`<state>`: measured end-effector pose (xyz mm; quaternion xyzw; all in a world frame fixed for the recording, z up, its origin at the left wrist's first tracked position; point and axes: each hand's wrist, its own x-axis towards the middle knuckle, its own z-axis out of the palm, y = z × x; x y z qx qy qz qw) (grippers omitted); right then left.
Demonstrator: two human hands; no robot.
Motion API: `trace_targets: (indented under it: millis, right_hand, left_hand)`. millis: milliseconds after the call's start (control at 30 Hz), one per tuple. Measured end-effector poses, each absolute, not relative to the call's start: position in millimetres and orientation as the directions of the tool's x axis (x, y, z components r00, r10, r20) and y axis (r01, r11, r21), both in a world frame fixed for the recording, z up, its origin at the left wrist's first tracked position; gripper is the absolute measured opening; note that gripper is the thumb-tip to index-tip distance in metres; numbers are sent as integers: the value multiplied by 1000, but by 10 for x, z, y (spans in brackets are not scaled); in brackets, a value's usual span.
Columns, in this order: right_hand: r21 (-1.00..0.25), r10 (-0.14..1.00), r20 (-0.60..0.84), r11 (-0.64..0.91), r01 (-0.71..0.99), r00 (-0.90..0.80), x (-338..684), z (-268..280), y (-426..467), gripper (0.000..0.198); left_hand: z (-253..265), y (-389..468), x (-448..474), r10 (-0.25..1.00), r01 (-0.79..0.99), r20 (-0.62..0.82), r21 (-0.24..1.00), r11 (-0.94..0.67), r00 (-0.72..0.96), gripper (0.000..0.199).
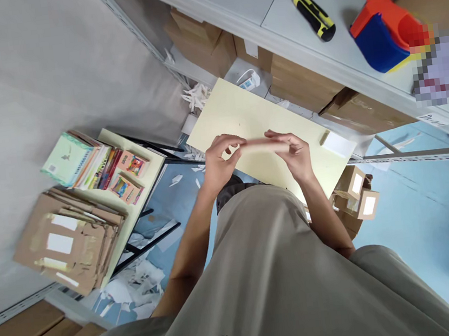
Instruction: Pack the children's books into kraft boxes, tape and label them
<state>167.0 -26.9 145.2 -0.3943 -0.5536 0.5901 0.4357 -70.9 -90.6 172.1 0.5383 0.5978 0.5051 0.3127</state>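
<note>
A: In the head view, where is the thing being handled?

B: The thin strip is in the air over the yellow table, between the left hand and the right hand. It is blurred, so its exact kind cannot be told.

A: And how is the grip?

B: Each hand seems to pinch one end of it. How firmly they press, the view does not show.

A: What could go wrong, then?

B: If one pinch becomes loose, that end may drop, and the strip may fall. If both hands push inwards, it may bend, because nothing supports its middle.

A: Is there some danger around?

B: The knife lies on the shelf, near the tape dispenser and well apart from the hands. A careless reach could knock it down. Paper scraps lie on the floor; a step on them could slip.
</note>
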Motion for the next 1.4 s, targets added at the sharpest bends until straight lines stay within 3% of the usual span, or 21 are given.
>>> trace_targets:
  millis: [100,300,467,533,633,800,967,1067,1400]
  right_hand:
    - [-989,934,146,130,-69,-327,1690,1473,-270,41]
    - [-990,922,135,142,-7,-363,1695,1514,-271,38]
    - [-996,924,68,86,33,-377,1731,1526,-269,44]
    - [-998,927,8,32,60,-375,1745,1518,-275,57]
    - [-997,916,-62,-37,72,-395,1770,1521,-285,75]
    - [-996,899,-90,-90,20,-428,1831,1605,-265,67]
    - [-978,862,-202,-202,51,-466,1792,1687,-226,63]
    - [-962,853,-268,-263,74,-447,1730,1698,-233,69]
    - [-960,860,-267,-277,42,-435,1753,1685,-288,85]
  left_hand:
    - [1746,-927,-737,943,423,280,887,-183,-178,25]
    - [1744,-949,-711,916,372,347,892,-257,-200,26]
    - [1715,-992,-750,932,309,201,945,-105,-300,47]
    - [1727,-1020,-775,929,300,155,953,-50,-337,56]
    - [1763,-1052,-820,942,315,123,949,-20,-313,51]
    - [1767,-1039,-879,966,332,109,943,-27,-233,47]
    - [1723,-999,-781,956,187,9,981,48,-293,51]
    - [1706,-983,-708,945,105,-71,988,109,-318,60]
    - [1709,-1020,-721,929,28,-171,981,190,-327,78]
